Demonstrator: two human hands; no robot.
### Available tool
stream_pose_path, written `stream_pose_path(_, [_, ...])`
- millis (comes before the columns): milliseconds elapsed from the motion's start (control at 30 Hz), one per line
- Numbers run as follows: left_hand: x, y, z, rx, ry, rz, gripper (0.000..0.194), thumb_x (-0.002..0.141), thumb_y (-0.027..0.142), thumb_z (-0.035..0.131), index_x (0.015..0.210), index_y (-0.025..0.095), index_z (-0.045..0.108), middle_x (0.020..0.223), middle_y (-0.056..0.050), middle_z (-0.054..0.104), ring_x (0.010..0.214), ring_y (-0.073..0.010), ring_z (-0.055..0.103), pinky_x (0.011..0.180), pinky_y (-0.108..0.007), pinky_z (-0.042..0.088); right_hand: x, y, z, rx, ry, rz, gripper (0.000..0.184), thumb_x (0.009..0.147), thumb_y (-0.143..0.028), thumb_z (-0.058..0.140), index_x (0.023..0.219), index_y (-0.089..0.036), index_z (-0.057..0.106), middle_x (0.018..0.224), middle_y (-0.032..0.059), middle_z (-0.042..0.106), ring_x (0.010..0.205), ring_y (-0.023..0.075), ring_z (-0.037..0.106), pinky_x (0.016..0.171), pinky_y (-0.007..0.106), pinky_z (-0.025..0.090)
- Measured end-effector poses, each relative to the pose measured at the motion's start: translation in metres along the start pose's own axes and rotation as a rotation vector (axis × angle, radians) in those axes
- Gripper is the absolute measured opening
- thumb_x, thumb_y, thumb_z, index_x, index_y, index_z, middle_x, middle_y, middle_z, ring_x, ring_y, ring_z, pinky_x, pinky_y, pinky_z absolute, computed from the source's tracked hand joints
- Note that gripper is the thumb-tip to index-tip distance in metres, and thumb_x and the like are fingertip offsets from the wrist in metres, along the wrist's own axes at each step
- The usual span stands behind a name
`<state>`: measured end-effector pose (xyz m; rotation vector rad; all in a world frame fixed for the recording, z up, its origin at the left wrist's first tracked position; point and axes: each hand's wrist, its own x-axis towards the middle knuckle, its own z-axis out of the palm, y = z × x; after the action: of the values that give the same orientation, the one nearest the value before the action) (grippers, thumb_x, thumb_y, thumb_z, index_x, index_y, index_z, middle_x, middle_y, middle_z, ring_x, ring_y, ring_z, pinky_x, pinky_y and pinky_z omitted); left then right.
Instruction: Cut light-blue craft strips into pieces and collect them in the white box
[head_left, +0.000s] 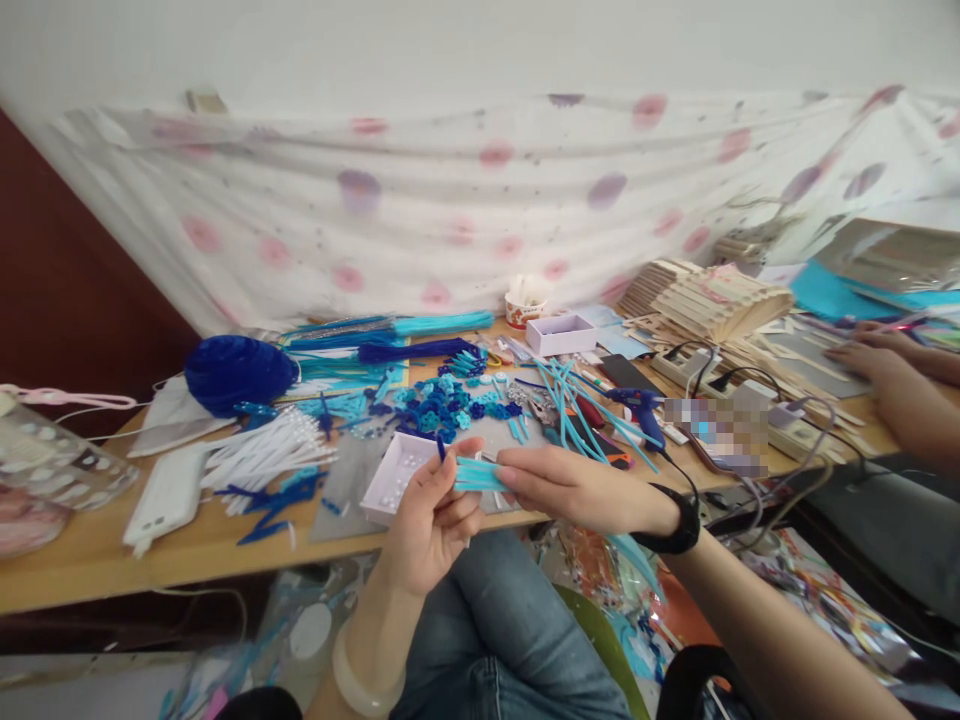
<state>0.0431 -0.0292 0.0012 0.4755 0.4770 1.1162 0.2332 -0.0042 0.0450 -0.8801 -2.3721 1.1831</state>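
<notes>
My left hand (426,525) pinches one end of a bundle of light blue pipe cleaners (477,475) above the table's front edge. A short dark blue piece (441,447) sticks up by its thumb. My right hand (574,490) is closed round the same bundle from the other side, and light blue lengths hang out below its wrist. Just behind my left hand stands a white box (379,480) with small pearly beads. Small blue flower shapes (435,408) lie in a heap beyond the hands.
More light blue pipe cleaners (574,405) spread beside a blue glue gun (643,415). White pipe cleaners (262,450) and a dark blue ball (238,375) lie left. Power strips (795,430) with cables sit right. Another person's hands (892,365) rest at the far right.
</notes>
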Motion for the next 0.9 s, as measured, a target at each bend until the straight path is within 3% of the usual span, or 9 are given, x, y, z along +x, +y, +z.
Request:
stream_pose_path(200, [-0.001,-0.006,0.004,0.096,0.1,0.118,0.042,0.067,0.042,0.089,0.095,0.015,0.073,0.053,0.013,0.017,0.044,-0.0036,0.014,0.042,-0.015,0.024,0.005,0.004,0.003,-0.032,0.013,-0.007,0.034,0.106,-0.04,0.033,0.083,-0.02,0.049,0.076,-0.001,0.052,0.069,0.0135,0.047,0.067,0.027,0.039])
stream_pose_path(300, [0.001,-0.007,0.004,0.116,0.134,0.122,0.044,0.064,0.041,0.09,0.094,0.014,0.072,0.052,0.013,0.02,0.044,-0.0034,0.015,0.042,-0.016,0.023,0.005,0.006,0.004,-0.026,0.017,-0.003,0.035,0.106,-0.04,0.034,0.082,-0.02,0.049,0.075,-0.0016,0.052,0.067,0.0126,0.045,0.064,0.027,0.038])
stream_pose_path(433, [0.003,0.003,-0.005,0.168,0.158,0.088,0.047,0.066,0.053,0.085,0.089,0.015,0.068,0.054,0.012,0.029,0.044,-0.004,0.018,0.042,-0.017,0.025,0.006,0.008,0.002,-0.015,0.015,0.025,0.037,0.106,-0.042,0.034,0.08,-0.02,0.049,0.073,-0.002,0.05,0.065,0.0125,0.044,0.062,0.027,0.037])
stream_pose_path(500, [0.002,0.013,-0.011,0.304,0.197,0.187,0.042,0.071,0.054,0.082,0.081,0.019,0.062,0.056,0.01,0.035,0.045,-0.0047,0.021,0.043,-0.017,0.026,0.006,0.01,0.0,-0.036,-0.008,0.051,0.038,0.106,-0.043,0.034,0.079,-0.02,0.048,0.073,-0.0019,0.049,0.065,0.0129,0.045,0.063,0.027,0.038])
stream_pose_path(567, [-0.002,0.023,-0.015,0.558,0.269,0.368,0.037,0.079,0.051,0.077,0.074,0.02,0.057,0.058,0.008,0.04,0.047,-0.0064,0.03,0.047,-0.018,0.03,0.007,0.011,-0.002,-0.069,-0.036,0.065,0.037,0.106,-0.042,0.034,0.08,-0.02,0.048,0.073,-0.0017,0.048,0.066,0.0134,0.045,0.064,0.028,0.038])
stream_pose_path(667, [-0.009,0.036,-0.012,1.0,0.353,0.576,0.02,0.087,0.04,0.07,0.077,0.023,0.066,0.065,0.003,0.055,0.061,-0.0112,0.049,0.061,-0.021,0.041,0.009,0.01,-0.003,-0.099,-0.057,0.068,0.035,0.105,-0.038,0.035,0.078,-0.02,0.046,0.072,-0.0023,0.046,0.065,0.0132,0.043,0.065,0.028,0.037])
stream_pose_path(733, [-0.013,0.039,-0.006,1.208,0.335,0.653,0.009,0.088,0.03,0.068,0.082,0.025,0.073,0.075,0.0,0.065,0.072,-0.0151,0.057,0.071,-0.024,0.045,0.01,0.008,-0.002,-0.094,-0.055,0.073,0.034,0.105,-0.037,0.035,0.077,-0.02,0.045,0.07,-0.0027,0.045,0.063,0.013,0.042,0.064,0.028,0.036])
stream_pose_path(800, [-0.014,0.039,0.0,1.305,0.284,0.711,0.01,0.086,0.024,0.069,0.082,0.026,0.077,0.08,-0.001,0.07,0.078,-0.0179,0.061,0.076,-0.027,0.046,0.01,0.006,-0.001,-0.043,-0.042,0.101,0.035,0.105,-0.039,0.036,0.077,-0.02,0.045,0.069,-0.0032,0.044,0.062,0.0125,0.041,0.062,0.028,0.035])
stream_pose_path(900, [-0.013,0.034,0.005,1.275,0.216,0.759,0.012,0.084,0.02,0.071,0.081,0.027,0.08,0.082,-0.002,0.071,0.081,-0.0194,0.062,0.072,-0.027,0.047,0.007,0.006,0.002,0.122,-0.014,0.183,0.041,0.104,-0.048,0.034,0.08,-0.019,0.05,0.066,-0.0049,0.039,0.056,0.011,0.037,0.055,0.025,0.034])
